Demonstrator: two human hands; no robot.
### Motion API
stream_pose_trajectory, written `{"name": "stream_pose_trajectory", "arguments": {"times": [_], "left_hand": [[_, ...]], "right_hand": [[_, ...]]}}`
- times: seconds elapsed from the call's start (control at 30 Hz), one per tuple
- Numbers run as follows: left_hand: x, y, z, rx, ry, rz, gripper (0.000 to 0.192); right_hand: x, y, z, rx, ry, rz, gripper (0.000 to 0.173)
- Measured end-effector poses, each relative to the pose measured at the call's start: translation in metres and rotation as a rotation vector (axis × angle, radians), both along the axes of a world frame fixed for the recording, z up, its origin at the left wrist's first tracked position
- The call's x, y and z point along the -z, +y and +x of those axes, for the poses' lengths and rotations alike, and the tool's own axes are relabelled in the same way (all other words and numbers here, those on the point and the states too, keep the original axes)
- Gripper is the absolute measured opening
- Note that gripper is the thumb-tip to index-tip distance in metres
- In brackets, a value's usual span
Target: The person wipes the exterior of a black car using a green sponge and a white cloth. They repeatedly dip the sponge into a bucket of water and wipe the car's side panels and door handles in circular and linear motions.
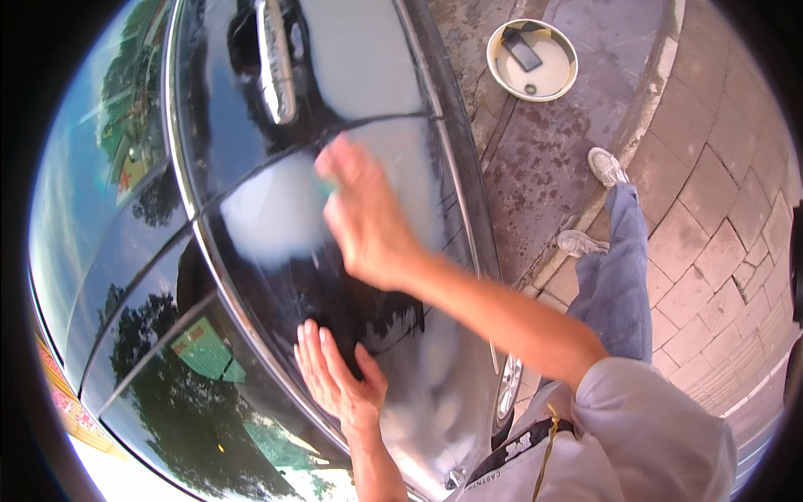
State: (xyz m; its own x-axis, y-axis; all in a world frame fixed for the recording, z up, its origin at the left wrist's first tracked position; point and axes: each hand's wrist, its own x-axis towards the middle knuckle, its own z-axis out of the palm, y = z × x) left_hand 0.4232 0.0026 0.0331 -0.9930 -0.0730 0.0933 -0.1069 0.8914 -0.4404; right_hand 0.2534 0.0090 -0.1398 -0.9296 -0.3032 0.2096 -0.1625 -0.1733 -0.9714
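My left hand (pixel 339 373) lies flat on the black car door (pixel 270 282) below the chrome window trim, fingers slightly apart, holding nothing. My right hand (pixel 367 213), blurred, is curled against the same door over a matt grey patch (pixel 404 169). A sliver of a small greenish pad (pixel 327 186) shows under its fingers; the rest is hidden. Left of that hand is a paler whitish grey patch (pixel 273 213). Above, past the door seam, another large grey patch (pixel 370 59) covers the neighbouring door, beside a chrome door handle (pixel 276 69).
A round white basin (pixel 569 81) of cloudy liquid stands on the wet pavement, with a dark rectangular piece (pixel 524 51) in it. A kerb (pixel 649 106) runs beside my shoes (pixel 605 168). Paving slabs (pixel 709 188) lie to the right, and a car wheel (pixel 509 386) is near my waist.
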Motion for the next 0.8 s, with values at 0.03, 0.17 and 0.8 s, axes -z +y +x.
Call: {"name": "stream_pose_trajectory", "arguments": {"times": [0.03,0.17,0.8], "left_hand": [[0.0,0.0,0.002,0.001,-0.007,-0.022,0.048],[0.0,-0.001,0.007,-0.007,-0.008,-0.02,0.05],[0.004,-0.012,0.022,-0.012,-0.036,-0.029,0.063]], "right_hand": [[-0.005,0.003,0.007,-0.054,0.077,0.036,0.059],[0.062,-0.003,-0.012,0.157,-0.371,0.024,0.058],[0.098,0.009,-0.036,-0.085,-0.528,0.263,0.059]]}}
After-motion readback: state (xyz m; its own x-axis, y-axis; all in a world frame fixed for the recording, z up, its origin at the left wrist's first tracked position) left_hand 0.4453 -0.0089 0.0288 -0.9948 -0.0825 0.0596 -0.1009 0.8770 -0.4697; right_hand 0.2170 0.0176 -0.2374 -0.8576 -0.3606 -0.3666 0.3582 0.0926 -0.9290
